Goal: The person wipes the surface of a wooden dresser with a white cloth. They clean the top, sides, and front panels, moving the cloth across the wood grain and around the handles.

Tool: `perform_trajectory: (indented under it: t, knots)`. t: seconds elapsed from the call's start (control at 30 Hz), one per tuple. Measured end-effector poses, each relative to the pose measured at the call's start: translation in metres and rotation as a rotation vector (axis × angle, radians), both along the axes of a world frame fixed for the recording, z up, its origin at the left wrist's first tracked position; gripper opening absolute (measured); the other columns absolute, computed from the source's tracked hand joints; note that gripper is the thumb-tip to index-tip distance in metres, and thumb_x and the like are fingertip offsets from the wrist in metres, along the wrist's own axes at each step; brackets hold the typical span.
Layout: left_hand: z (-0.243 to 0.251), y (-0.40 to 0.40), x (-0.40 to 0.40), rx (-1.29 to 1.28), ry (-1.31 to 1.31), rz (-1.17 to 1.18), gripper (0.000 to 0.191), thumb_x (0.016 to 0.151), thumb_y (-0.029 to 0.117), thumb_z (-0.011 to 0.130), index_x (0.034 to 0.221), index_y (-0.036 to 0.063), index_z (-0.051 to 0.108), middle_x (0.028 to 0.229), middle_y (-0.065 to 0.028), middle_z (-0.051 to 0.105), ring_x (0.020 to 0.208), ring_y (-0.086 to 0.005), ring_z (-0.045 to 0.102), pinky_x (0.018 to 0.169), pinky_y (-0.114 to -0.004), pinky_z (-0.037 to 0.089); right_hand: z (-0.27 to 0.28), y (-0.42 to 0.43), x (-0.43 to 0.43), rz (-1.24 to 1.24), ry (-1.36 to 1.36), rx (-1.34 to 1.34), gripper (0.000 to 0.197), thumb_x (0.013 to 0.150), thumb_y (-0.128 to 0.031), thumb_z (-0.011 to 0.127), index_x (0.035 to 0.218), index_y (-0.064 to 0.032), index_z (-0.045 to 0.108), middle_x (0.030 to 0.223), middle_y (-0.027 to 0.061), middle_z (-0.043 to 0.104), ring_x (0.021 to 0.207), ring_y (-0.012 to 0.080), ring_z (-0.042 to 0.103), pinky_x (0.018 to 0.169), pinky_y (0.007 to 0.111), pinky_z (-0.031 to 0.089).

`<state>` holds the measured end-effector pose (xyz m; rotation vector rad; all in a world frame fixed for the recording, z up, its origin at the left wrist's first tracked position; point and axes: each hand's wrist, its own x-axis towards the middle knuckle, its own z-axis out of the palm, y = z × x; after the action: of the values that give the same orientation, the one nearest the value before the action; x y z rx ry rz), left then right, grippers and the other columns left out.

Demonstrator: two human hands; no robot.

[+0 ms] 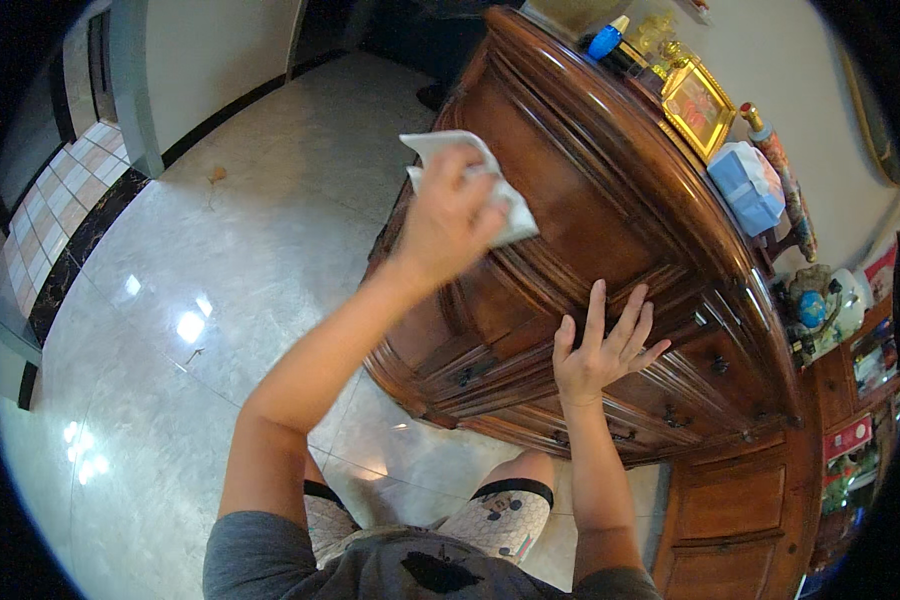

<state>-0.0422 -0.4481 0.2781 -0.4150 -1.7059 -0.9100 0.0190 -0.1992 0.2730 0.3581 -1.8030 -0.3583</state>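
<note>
A white cloth point(521, 214) is bunched under my left hand point(457, 202), which is blurred. That hand holds it at the side panel of a dark brown wooden cabinet point(540, 150); whether the cloth presses on the wood all over cannot be told. My right hand point(598, 352) is spread with fingers apart against the carved front of the cabinet, near its drawers, and holds nothing. Dark metal drawer handles point(675, 417) show on the front, to the right of my right wrist.
On the cabinet top stand a blue bottle point(607, 39), a gold picture frame point(697, 107), a blue tissue pack point(746, 187) and a tall patterned bottle point(784, 176). A small globe point(811, 307) sits farther right, above a second wooden cabinet point(727, 502). Glossy floor tiles point(157, 405) lie left.
</note>
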Motion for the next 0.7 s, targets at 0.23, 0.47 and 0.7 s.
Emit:
perform_trajectory:
  t: [0.23,0.47,0.7]
  knots:
    - [-0.014,0.06,0.037,-0.081,0.077,-0.069,0.038,0.075,0.024,0.077,0.106,0.0088,0.062,0.124,-0.0155,0.05,0.121,-0.0423,0.046,0.1,-0.053,0.04,-0.001,-0.002,-0.002,0.005,-0.006,-0.007,0.05,0.101,-0.048,0.036,0.131,-0.0193,0.063,0.149,0.0176,0.044,0.137,0.0339,0.038,0.118,0.056,0.001]
    - [-0.041,0.021,0.003,0.186,0.091,0.041,0.033,0.082,0.016,0.068,0.112,0.005,0.06,0.132,-0.0209,0.046,0.127,-0.0425,0.045,0.105,-0.048,0.038,-0.005,0.001,-0.005,-0.033,0.008,-0.012,0.049,0.1,-0.05,0.036,0.129,-0.0233,0.064,0.146,0.0172,0.047,0.134,0.0331,0.04,0.116,0.061,0.004]
    - [-0.037,-0.016,-0.04,0.295,0.121,0.046,0.024,0.086,0.013,0.063,0.106,0.0004,0.064,0.12,-0.0213,0.057,0.112,-0.04,0.055,0.099,-0.044,0.043,-0.005,-0.001,-0.004,-0.044,0.0,-0.001,0.049,0.099,-0.05,0.037,0.127,-0.0213,0.066,0.146,0.0189,0.045,0.132,0.0353,0.04,0.116,0.061,0.005]
